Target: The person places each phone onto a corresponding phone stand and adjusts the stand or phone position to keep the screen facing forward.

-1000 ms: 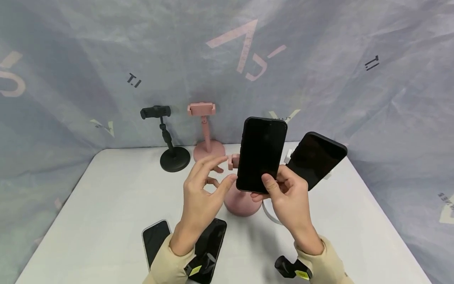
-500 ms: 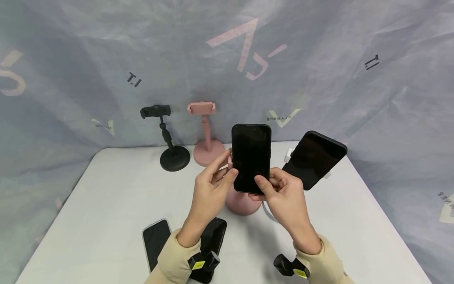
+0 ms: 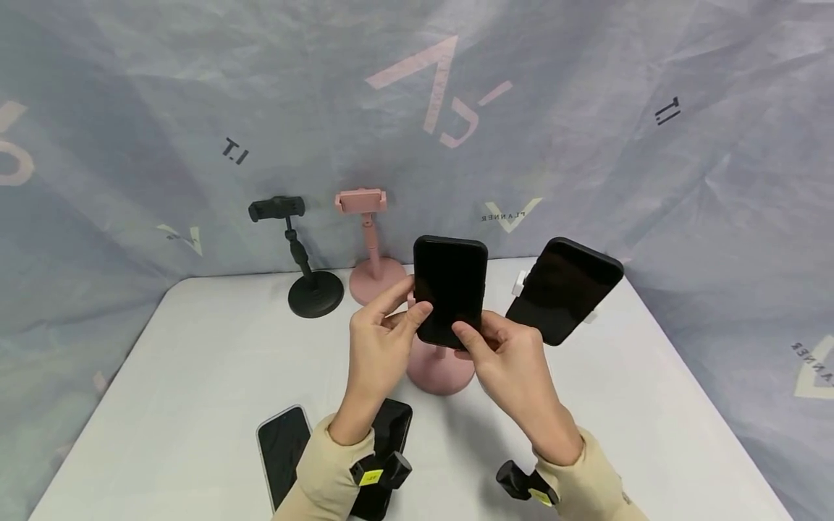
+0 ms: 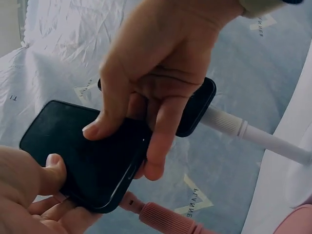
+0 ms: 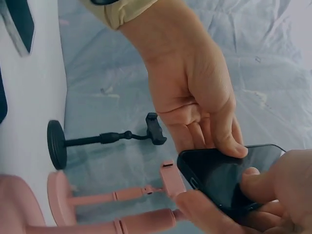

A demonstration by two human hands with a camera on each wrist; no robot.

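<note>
A black smartphone [image 3: 449,289] is held in front of a pink phone stand [image 3: 441,373], which it mostly hides. My right hand [image 3: 515,362] pinches the phone's lower right corner, thumb on the screen and fingers behind. At the left edge, my left hand [image 3: 381,347] has its thumb [image 4: 56,170] on the screen and its fingers behind. A bit of the pink clamp [image 3: 410,299] shows beside those left fingers. In the right wrist view both thumbs press the screen of the phone [image 5: 219,170]. How the clamp meets the phone's back is hidden.
Right of my hands, another black phone [image 3: 567,289] sits tilted in a white stand [image 4: 263,139]. Behind stand a black phone stand [image 3: 316,293] and a second pink one [image 3: 376,278]. Two phones lie at the front: a white-edged one [image 3: 284,452] and a black one [image 3: 394,427] under my left wrist.
The phone has moved left and down, and its top now tips away. My left hand has closed in from beside the phone to grip its left edge. The head view has shifted slightly.
</note>
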